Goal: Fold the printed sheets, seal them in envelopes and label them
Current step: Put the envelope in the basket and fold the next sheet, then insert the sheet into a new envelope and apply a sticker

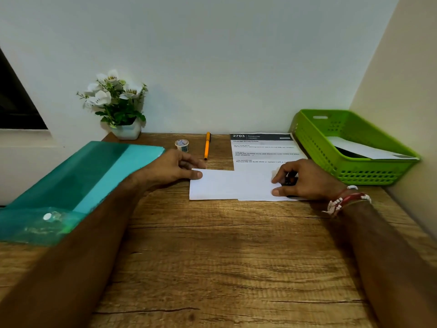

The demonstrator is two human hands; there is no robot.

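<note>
Nearest to us, we are reaching both forearms out over the wooden table [212,256], a beaded band on the right wrist. We are laying our left hand [175,166] on the left end of a blank white paper [227,184], the thumb pressing flat on it and the fingers lying loosely bent past its far corner, gripping nothing. We are curling our right hand [305,178] over the paper's right end, thumb and fingertip touching it, with something dark under the palm; we cannot tell whether we are gripping it. The white paper is lying flat at mid-table, its long axis running left to right, covering the near end of a printed sheet [262,150]. That sheet is running near to far, its dark header pointing at the wall. A teal folder [82,176] is lying at the left. Farther back are a tape roll [182,145] and an orange pen [207,145] lying near to far. At the right, a green basket [314,138] is holding an envelope [369,150]. A flower pot [126,132] is standing against the wall.
</note>
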